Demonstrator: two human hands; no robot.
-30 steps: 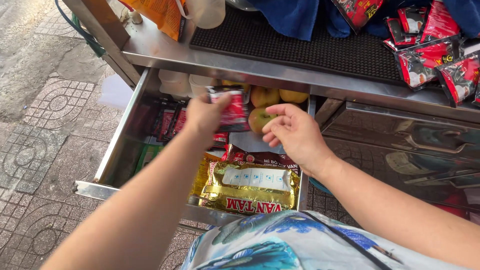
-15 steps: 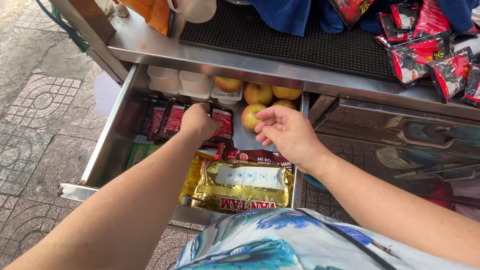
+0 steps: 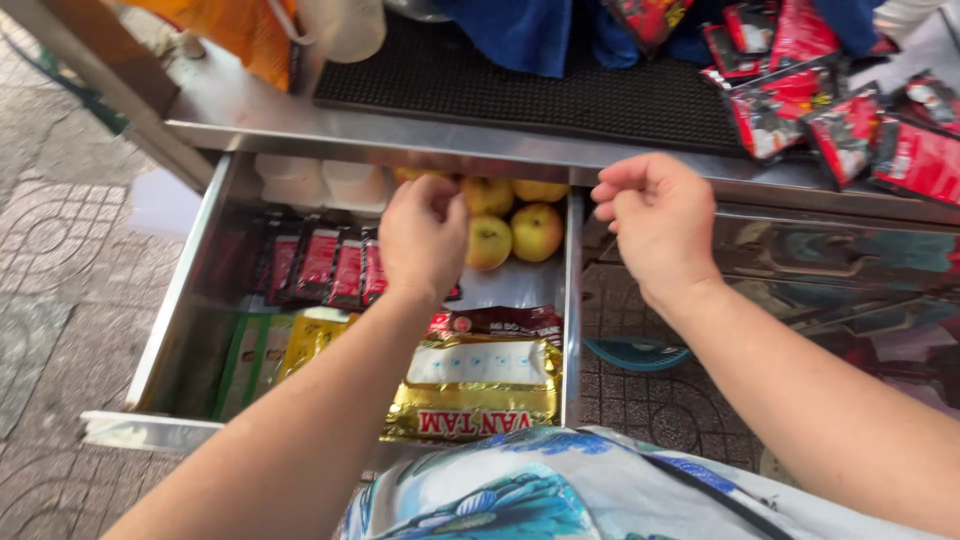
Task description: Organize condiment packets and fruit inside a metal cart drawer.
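Note:
My left hand (image 3: 425, 235) reaches into an open steel drawer (image 3: 572, 300). Its fingers curl down over the right end of a row of red sachets (image 3: 318, 265), just left of several yellow apples (image 3: 537, 232). Whether it grips a sachet is hidden under the hand. My right hand (image 3: 655, 215) hovers above the drawer's right wall at the edge of the steel counter (image 3: 250, 120), with its fingers loosely bent and nothing in them.
A gold noodle pack (image 3: 480, 390) and green packets (image 3: 240, 350) lie at the drawer's front, white cups (image 3: 290, 180) at its back. The counter holds a black mat (image 3: 520, 90), a blue cloth (image 3: 520, 30) and several red sachets (image 3: 850, 130). Tiled pavement (image 3: 50, 250) lies left.
My left hand brought a red sachet down to the row in the drawer and now rests over that spot. My right hand rose from the apples to the counter edge.

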